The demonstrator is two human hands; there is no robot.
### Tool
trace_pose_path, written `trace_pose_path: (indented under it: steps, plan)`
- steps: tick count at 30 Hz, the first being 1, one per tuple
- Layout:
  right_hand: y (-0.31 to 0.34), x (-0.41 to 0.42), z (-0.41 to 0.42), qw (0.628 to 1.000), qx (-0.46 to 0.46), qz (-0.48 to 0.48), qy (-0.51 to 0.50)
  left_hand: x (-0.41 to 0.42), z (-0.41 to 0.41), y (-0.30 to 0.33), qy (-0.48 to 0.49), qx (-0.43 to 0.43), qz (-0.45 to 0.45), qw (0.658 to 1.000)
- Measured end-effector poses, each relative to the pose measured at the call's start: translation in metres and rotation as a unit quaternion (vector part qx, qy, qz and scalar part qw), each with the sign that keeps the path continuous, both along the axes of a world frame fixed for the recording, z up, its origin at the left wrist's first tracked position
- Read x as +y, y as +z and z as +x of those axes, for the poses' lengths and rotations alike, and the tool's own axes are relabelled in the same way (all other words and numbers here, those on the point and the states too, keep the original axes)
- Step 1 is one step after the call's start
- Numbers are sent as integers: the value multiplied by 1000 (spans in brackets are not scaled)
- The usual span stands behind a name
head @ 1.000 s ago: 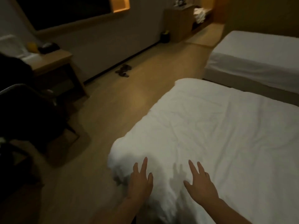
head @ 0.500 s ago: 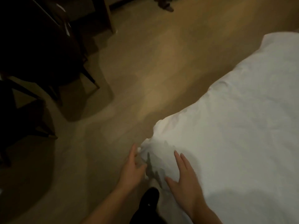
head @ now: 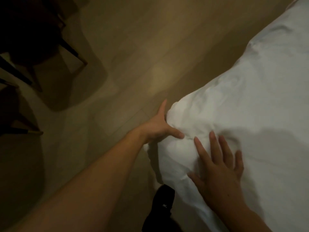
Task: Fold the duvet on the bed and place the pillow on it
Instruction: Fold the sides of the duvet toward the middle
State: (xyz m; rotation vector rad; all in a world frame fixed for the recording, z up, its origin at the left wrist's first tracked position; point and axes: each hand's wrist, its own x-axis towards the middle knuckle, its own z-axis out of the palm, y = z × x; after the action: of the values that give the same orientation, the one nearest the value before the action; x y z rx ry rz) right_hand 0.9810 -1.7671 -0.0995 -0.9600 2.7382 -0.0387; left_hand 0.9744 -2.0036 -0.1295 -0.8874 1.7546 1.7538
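The white duvet [head: 242, 101] covers the bed along the right side of the view, its crumpled near corner bulging toward the floor. My left hand [head: 160, 126] is at that corner's outer edge: the thumb lies on top of the fabric and the fingers reach along the side, partly hidden behind the bulge. My right hand [head: 219, 166] rests flat on the duvet just inside the corner, fingers straight and spread. No pillow is in view.
Pale wood floor [head: 133, 56] fills the middle and left. Dark chair legs [head: 71, 51] and other dark furniture stand at the upper left. A black shoe [head: 163, 203] shows at the bottom, close to the bed's side.
The view has dropped from the room to the bed's near corner. Both hands have moved forward onto the corner; my left hand has gone from hovering beside it to touching its edge.
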Motion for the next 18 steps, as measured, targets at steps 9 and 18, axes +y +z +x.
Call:
trace_pose_path:
  steps: [9, 18]
  plan:
    - [30, 3, 2, 990, -127, -41, -43, 2, 42, 64, -98, 6, -118, 988]
    - [175, 33, 69, 818, -306, -370, -316, 137, 56, 247, -172, 162, -250, 939]
